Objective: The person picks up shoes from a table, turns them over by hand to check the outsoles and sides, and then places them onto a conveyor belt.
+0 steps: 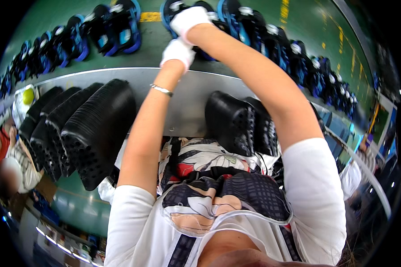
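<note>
Both my arms reach away over a grey metal ledge [189,98] to the far side. My right hand [190,20], in a white glove, is over a black and blue sandal-like shoe [167,13] on the green surface. Just nearer, my left hand [178,52], also white-gloved, is close beside the right wrist and next to the same pair. The fingers of both hands are turned away or hidden, so their grip does not show. A second pair of black and blue shoes [122,29] lies to the left of my hands.
Rows of similar shoes [276,46] run along the green surface both ways. Black ribbed shoe-shaped pieces with holes [98,129] stand at the ledge's left, and more black pieces [231,122] at its right. Other people [26,169] are at the left edge.
</note>
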Demonstrator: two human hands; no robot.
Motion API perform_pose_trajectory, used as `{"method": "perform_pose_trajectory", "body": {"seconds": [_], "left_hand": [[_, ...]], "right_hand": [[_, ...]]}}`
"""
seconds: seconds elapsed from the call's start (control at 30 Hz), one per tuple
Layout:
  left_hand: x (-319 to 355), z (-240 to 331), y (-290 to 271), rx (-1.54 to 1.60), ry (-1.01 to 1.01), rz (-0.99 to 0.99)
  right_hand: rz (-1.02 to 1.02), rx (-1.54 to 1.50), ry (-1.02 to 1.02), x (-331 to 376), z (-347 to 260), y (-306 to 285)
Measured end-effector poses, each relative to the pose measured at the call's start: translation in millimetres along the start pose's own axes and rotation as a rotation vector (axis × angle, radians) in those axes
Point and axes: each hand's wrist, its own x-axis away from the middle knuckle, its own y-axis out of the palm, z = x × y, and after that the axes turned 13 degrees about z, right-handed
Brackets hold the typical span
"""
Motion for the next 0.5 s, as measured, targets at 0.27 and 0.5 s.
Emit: {"method": "perform_pose_trajectory", "body": {"seconds": [0.27, 0.5], "left_hand": [[2, -6, -33, 0.064, 0.093, 0.059], [14, -46, -48, -0.192, 0.255, 0.35]], "right_hand": [[0.207, -0.356, 0.035, 106, 25, -32], [0.583, -0.457, 0.675, 356, 98, 1]]}}
